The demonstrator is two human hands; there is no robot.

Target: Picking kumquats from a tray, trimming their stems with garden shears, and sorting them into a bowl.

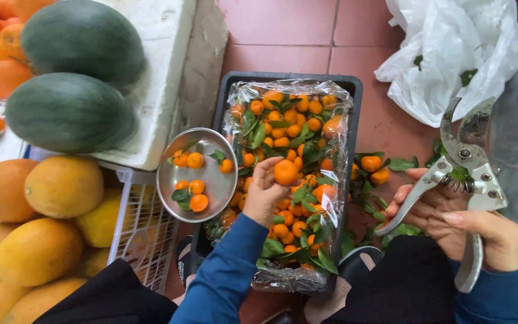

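Note:
My left hand (264,193) is over a black crate (354,84) lined with clear plastic and full of small orange tangerines with green leaves. Its fingertips pinch one tangerine (285,172) just above the pile. My right hand (451,222) rests on my lap at the right and grips silver pruning shears (467,174), blades pointing up and away. A round metal bowl (211,180) sits on the crate's left rim with several tangerines and a few leaves in it.
Two dark green watermelons (70,111) lie on a white foam box at the upper left. Large yellow-orange fruits (61,186) fill a white basket at the left. A white plastic bag (451,48) lies on the red tile floor, with loose tangerines (372,163) and cut leaves beside the crate.

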